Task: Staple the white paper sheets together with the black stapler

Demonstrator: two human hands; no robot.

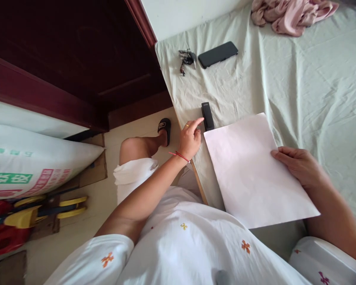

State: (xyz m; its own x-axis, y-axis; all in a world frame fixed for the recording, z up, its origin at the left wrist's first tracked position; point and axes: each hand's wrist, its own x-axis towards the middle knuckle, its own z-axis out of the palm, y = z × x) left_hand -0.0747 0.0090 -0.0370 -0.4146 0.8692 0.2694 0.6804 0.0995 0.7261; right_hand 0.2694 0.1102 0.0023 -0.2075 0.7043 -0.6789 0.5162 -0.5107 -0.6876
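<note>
My right hand (299,164) grips a blank white sheet of paper (258,170) by its right edge, thumb on top and fingers underneath. The sheet is tilted over the near edge of the cloth-covered surface. Beside the sheet's upper left corner lies a slim black oblong object (207,114) that looks like a stapler; its lower end meets the paper's corner in view. My left hand (190,138) is just left of it, index finger stretched out with the tip at its side, other fingers loosely bent. Nothing shows in that hand.
A pale, wrinkled cloth (240,91) covers the surface. Farther back lie a bunch of keys (187,58), a black phone (218,54) and a crumpled pink cloth (290,16). On the floor at left are a printed white sack (41,158) and a yellow-and-red item (20,217).
</note>
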